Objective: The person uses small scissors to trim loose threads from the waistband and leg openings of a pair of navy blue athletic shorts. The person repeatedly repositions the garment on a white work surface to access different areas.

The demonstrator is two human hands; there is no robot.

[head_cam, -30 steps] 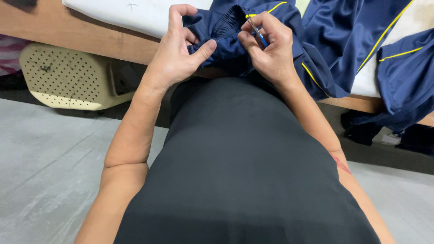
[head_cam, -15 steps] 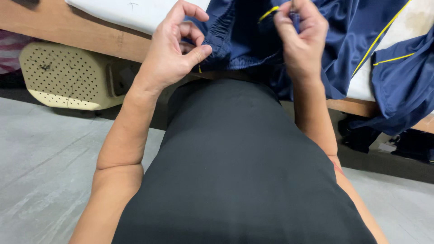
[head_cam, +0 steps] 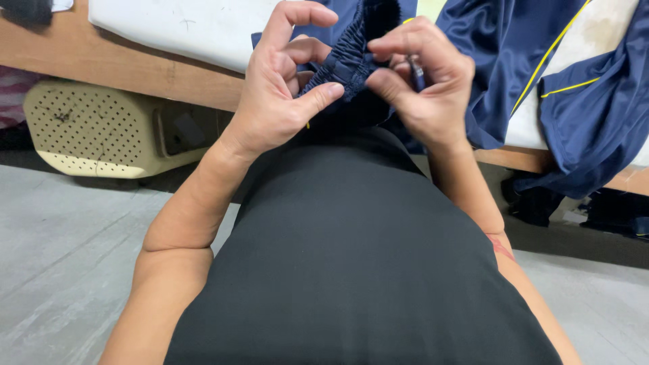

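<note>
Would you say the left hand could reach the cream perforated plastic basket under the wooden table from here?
Probably yes: the left hand pinches the navy elastic waistband, but the cream perforated plastic basket sits below-left with nothing between them; it must first let go.

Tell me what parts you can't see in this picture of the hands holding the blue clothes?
- Head view: the small dark tool in the right hand is mostly hidden by the fingers, so its kind is unclear.
- The navy garment runs off the top edge, and the left hand covers part of its gathered band.
- The beige perforated case is partly hidden under the wooden table.
</note>
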